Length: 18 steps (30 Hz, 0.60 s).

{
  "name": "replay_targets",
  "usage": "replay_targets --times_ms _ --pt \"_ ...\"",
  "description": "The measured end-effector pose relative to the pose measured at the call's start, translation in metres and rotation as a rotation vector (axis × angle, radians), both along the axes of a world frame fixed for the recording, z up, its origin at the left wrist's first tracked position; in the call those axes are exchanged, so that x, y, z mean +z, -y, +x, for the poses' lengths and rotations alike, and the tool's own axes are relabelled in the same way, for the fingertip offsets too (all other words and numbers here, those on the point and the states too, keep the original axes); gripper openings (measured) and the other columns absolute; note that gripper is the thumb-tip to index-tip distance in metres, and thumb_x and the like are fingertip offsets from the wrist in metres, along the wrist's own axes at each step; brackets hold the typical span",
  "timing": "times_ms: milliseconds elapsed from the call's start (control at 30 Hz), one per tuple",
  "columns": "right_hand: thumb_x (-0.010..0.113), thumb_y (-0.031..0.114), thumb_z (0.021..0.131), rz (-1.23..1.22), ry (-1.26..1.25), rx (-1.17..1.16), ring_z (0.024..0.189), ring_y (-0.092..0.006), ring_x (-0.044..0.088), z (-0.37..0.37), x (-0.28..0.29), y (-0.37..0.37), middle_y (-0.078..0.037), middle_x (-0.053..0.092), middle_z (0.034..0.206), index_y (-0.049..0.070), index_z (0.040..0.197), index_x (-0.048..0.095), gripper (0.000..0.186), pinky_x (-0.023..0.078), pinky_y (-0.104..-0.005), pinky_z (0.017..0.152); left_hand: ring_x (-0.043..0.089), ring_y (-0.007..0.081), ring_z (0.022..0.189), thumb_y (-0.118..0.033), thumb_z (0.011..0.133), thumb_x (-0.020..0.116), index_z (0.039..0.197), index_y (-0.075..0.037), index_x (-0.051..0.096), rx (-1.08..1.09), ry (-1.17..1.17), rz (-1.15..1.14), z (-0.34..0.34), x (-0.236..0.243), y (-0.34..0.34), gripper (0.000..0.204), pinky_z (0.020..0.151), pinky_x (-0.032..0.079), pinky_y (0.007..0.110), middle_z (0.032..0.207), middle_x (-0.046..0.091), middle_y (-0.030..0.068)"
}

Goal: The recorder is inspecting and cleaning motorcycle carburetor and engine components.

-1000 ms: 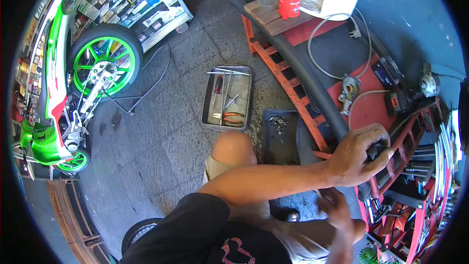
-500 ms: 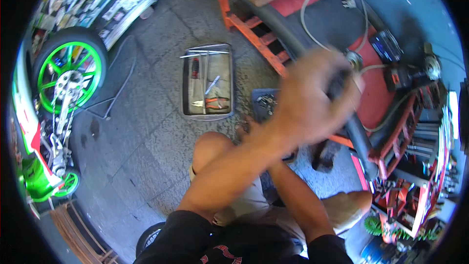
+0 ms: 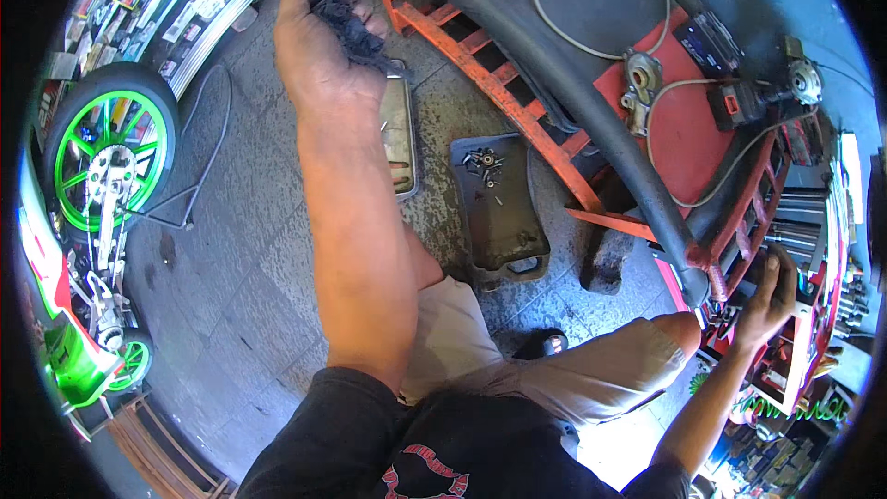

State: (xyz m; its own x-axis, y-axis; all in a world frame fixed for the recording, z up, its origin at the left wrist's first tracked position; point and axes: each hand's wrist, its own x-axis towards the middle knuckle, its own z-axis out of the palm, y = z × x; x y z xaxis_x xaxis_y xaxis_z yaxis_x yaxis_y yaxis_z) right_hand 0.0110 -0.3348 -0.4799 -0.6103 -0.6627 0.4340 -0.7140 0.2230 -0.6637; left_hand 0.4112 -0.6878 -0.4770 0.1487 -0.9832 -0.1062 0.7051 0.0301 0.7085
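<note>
I'm seeing the left hand clutching a dark rag, its long side slanting down-right across the palm; the right hand is hovering well apart, by the tool rack, grip unclear.

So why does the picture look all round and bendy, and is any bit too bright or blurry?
In the head view, the wide fisheye lens makes the round, black-edged shape and bends edges near the rim; in the head view, bright light whitens the floor at lower right; also in the head view, the left hand and its dark cloth look fairly sharp.
</note>
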Motion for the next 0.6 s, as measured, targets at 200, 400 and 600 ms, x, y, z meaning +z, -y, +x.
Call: replay_targets --times_ms 200,400,600 --pt "0.055 0.018 0.105 0.053 -0.107 -0.101 0.081 -0.0118 0.061 0.0 -0.053 0.005 -0.007 0.07 0.092 -0.004 0.106 0.07 0.027 0.049 -0.0277 0.074 0.05 0.017 0.063 -0.028 0.097 0.058 0.087 -0.01 0.052 -0.046 0.037 0.0 0.001 -0.006 0.005 0.021 0.055 0.039 0.032 0.074 0.055 0.0051" --pt "0.056 0.02 0.104 -0.018 -0.165 -0.077 0.071 -0.0141 0.061 0.011 -0.054 0.006 -0.006 0.07 0.083 -0.003 0.101 0.069 0.027 0.05 -0.0302 0.066 0.049 0.0159 0.064 -0.03 0.097 0.058 0.088 -0.01 0.054 -0.139 0.02 0.066 -0.003 -0.022 0.014 0.022 0.055 0.039 0.032 0.076 0.056 0.0045" --pt "0.062 0.019 0.097 0.003 -0.3 -0.073 0.061 -0.0233 0.062 0.023 -0.039 0.012 -0.011 0.064 0.071 0.005 0.086 0.07 0.019 0.051 -0.0385 0.059 0.044 0.0142 0.065 -0.037 0.095 0.063 0.094 -0.014 0.057 -0.235 0.148 0.116 -0.027 -0.031 0.013 0.024 0.059 0.036 0.029 0.082 0.052 0.0005"
